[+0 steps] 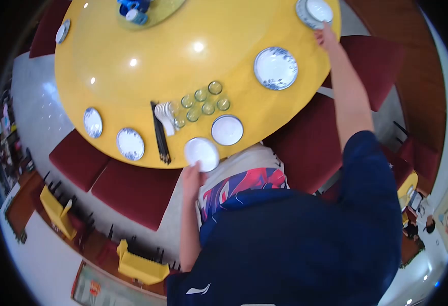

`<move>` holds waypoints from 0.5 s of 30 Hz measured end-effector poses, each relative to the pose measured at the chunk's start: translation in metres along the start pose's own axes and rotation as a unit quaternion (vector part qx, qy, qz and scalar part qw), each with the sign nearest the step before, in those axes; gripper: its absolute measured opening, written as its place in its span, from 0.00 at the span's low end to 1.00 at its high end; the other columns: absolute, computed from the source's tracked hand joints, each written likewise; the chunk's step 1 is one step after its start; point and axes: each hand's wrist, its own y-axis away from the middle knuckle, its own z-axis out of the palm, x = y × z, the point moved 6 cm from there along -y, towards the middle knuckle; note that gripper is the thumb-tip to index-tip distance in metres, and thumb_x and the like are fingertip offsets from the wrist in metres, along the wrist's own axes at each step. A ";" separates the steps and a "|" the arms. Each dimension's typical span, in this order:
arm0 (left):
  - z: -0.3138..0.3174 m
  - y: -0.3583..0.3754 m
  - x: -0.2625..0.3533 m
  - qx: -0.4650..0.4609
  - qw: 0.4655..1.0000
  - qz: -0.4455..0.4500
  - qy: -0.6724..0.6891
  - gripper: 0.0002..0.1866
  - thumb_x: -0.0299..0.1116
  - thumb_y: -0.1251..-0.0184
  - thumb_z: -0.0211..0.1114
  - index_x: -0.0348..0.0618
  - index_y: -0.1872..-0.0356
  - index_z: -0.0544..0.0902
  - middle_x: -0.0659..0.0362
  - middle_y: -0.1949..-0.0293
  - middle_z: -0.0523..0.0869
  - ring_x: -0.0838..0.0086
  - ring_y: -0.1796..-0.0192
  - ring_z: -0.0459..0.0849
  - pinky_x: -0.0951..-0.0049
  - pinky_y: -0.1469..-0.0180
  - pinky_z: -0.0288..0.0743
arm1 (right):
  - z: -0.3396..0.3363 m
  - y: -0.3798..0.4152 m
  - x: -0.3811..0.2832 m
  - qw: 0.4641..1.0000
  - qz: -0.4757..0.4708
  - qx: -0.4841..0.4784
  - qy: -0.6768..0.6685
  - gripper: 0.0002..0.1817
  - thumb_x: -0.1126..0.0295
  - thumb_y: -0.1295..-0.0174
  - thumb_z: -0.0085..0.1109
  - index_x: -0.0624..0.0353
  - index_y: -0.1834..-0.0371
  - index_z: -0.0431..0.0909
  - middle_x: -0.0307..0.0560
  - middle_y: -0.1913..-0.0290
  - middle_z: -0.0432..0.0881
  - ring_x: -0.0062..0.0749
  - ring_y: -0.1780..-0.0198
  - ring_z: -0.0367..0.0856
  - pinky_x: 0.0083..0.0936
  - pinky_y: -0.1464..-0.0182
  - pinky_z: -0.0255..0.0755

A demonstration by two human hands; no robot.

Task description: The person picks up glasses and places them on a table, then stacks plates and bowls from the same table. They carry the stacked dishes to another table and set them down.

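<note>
My left hand [192, 176] grips the near rim of a white bowl [202, 153] at the front edge of the round yellow table [147, 81]. A second white bowl [227, 129] sits just to its right. My right hand [326, 36] is stretched far out and touches a white bowl set on a blue-patterned plate [314, 12] at the table's far right edge. Another blue-patterned plate [276, 68] lies between the two hands.
Several small glasses [203, 101], stacked white spoons [167, 116] and dark chopsticks [160, 133] cluster near the front. Two plates [130, 144] [93, 122] lie at the left edge, another [62, 31] further back. Dark red chairs [132, 191] ring the table. A blue item [134, 9] sits on the centre turntable.
</note>
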 end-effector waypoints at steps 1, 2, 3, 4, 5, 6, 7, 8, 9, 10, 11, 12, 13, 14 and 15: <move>0.027 0.003 0.003 -0.027 1.000 0.010 0.003 0.17 0.44 0.27 0.57 0.41 0.72 0.78 0.63 0.84 0.76 0.84 0.85 0.68 0.82 0.84 0.55 | 0.003 -0.008 -0.012 1.000 0.022 -0.004 0.002 0.30 0.38 0.33 0.46 0.59 0.62 0.72 0.45 0.72 0.80 0.19 0.81 0.69 0.10 0.86 0.54; 0.049 0.000 0.001 -0.062 0.998 0.006 0.032 0.18 0.43 0.27 0.57 0.39 0.72 0.78 0.62 0.84 0.76 0.83 0.86 0.66 0.81 0.84 0.53 | 0.009 -0.001 -0.025 0.999 0.025 0.021 0.009 0.29 0.40 0.32 0.45 0.61 0.60 0.71 0.47 0.70 0.80 0.18 0.81 0.69 0.10 0.86 0.52; 0.068 -0.001 0.006 -0.067 0.996 -0.007 0.060 0.19 0.44 0.26 0.56 0.39 0.73 0.77 0.61 0.84 0.76 0.84 0.87 0.65 0.80 0.85 0.52 | 0.011 -0.006 -0.029 0.999 0.032 0.016 0.011 0.29 0.40 0.32 0.45 0.61 0.60 0.71 0.47 0.70 0.80 0.18 0.81 0.69 0.10 0.86 0.52; 0.078 -0.007 0.009 -0.067 0.997 0.001 0.046 0.19 0.44 0.26 0.56 0.39 0.72 0.77 0.61 0.84 0.76 0.84 0.87 0.65 0.80 0.85 0.53 | 0.011 -0.015 -0.033 0.999 0.036 0.008 0.021 0.27 0.43 0.31 0.44 0.62 0.61 0.70 0.49 0.70 0.81 0.19 0.81 0.69 0.12 0.86 0.52; 0.086 -0.011 0.011 -0.067 0.997 0.009 0.033 0.19 0.44 0.25 0.55 0.39 0.72 0.76 0.60 0.84 0.77 0.84 0.87 0.65 0.80 0.85 0.53 | 0.012 -0.021 -0.034 0.999 0.041 0.001 0.032 0.26 0.46 0.30 0.44 0.63 0.62 0.69 0.51 0.69 0.81 0.21 0.81 0.69 0.14 0.86 0.51; 0.091 -0.016 0.012 -0.060 0.998 0.005 0.034 0.19 0.44 0.25 0.55 0.39 0.72 0.76 0.60 0.84 0.77 0.84 0.87 0.65 0.80 0.85 0.53 | 0.013 -0.023 -0.035 0.999 0.036 -0.011 0.030 0.18 0.57 0.30 0.45 0.64 0.63 0.69 0.52 0.69 0.81 0.20 0.82 0.68 0.15 0.86 0.50; 0.094 -0.023 0.015 -0.058 0.998 0.009 0.020 0.19 0.43 0.25 0.54 0.38 0.72 0.76 0.60 0.83 0.77 0.84 0.87 0.65 0.80 0.85 0.54 | 0.015 -0.028 -0.035 0.999 0.041 -0.016 0.031 0.18 0.57 0.30 0.45 0.64 0.63 0.69 0.52 0.69 0.81 0.20 0.82 0.68 0.15 0.86 0.50; 0.096 -0.027 0.017 -0.056 0.998 0.014 0.005 0.19 0.43 0.25 0.54 0.38 0.72 0.76 0.60 0.83 0.77 0.84 0.87 0.66 0.80 0.85 0.54 | 0.017 -0.032 -0.035 0.998 0.035 -0.022 0.040 0.15 0.60 0.30 0.43 0.63 0.63 0.70 0.50 0.70 0.80 0.19 0.82 0.67 0.14 0.86 0.49; 0.096 -0.030 0.016 -0.051 0.999 0.012 0.003 0.19 0.43 0.25 0.54 0.38 0.72 0.76 0.60 0.83 0.77 0.84 0.87 0.66 0.80 0.85 0.54 | 0.018 -0.034 -0.035 0.998 0.029 -0.026 0.048 0.13 0.64 0.30 0.41 0.63 0.64 0.70 0.48 0.71 0.79 0.18 0.82 0.65 0.14 0.86 0.49; 0.096 -0.034 0.016 -0.043 0.999 0.011 -0.002 0.19 0.42 0.24 0.54 0.38 0.72 0.77 0.60 0.83 0.78 0.83 0.87 0.68 0.80 0.84 0.57 | 0.019 -0.036 -0.036 0.998 0.023 -0.029 0.055 0.12 0.67 0.31 0.39 0.63 0.64 0.70 0.47 0.72 0.79 0.18 0.83 0.64 0.13 0.86 0.48; 0.095 -0.037 0.016 -0.037 0.999 0.009 -0.008 0.19 0.41 0.24 0.53 0.37 0.72 0.78 0.60 0.84 0.78 0.83 0.86 0.70 0.80 0.84 0.60 | 0.018 -0.038 -0.035 0.998 0.026 -0.028 0.052 0.12 0.67 0.31 0.39 0.63 0.64 0.70 0.47 0.72 0.79 0.18 0.83 0.64 0.13 0.86 0.48; 0.094 -0.038 0.016 -0.038 0.999 0.007 -0.012 0.19 0.41 0.24 0.53 0.37 0.72 0.78 0.60 0.84 0.78 0.83 0.86 0.70 0.80 0.84 0.60 | 0.017 -0.038 -0.036 0.998 0.001 -0.027 0.057 0.12 0.66 0.30 0.40 0.63 0.65 0.70 0.46 0.73 0.78 0.18 0.83 0.64 0.14 0.86 0.48; 0.094 -0.039 0.016 -0.033 0.999 0.000 -0.014 0.19 0.41 0.24 0.53 0.37 0.73 0.78 0.60 0.84 0.78 0.82 0.86 0.71 0.79 0.84 0.62 | 0.014 -0.037 -0.037 0.997 -0.025 -0.024 0.065 0.13 0.65 0.30 0.41 0.63 0.66 0.70 0.46 0.73 0.77 0.18 0.83 0.64 0.15 0.85 0.48; 0.094 -0.041 0.016 -0.029 0.999 -0.005 -0.014 0.20 0.41 0.24 0.54 0.36 0.73 0.78 0.60 0.84 0.79 0.82 0.87 0.72 0.78 0.84 0.63 | 0.009 -0.034 -0.031 0.997 -0.025 -0.021 0.065 0.13 0.65 0.30 0.41 0.63 0.66 0.70 0.46 0.73 0.77 0.18 0.83 0.64 0.15 0.85 0.48; 0.095 -0.043 0.015 -0.033 0.999 -0.007 -0.015 0.20 0.41 0.24 0.54 0.36 0.73 0.78 0.60 0.84 0.79 0.82 0.87 0.72 0.78 0.84 0.63 | 0.006 -0.028 -0.027 0.995 -0.054 -0.051 0.063 0.14 0.64 0.29 0.41 0.63 0.66 0.70 0.45 0.74 0.77 0.18 0.83 0.63 0.16 0.85 0.49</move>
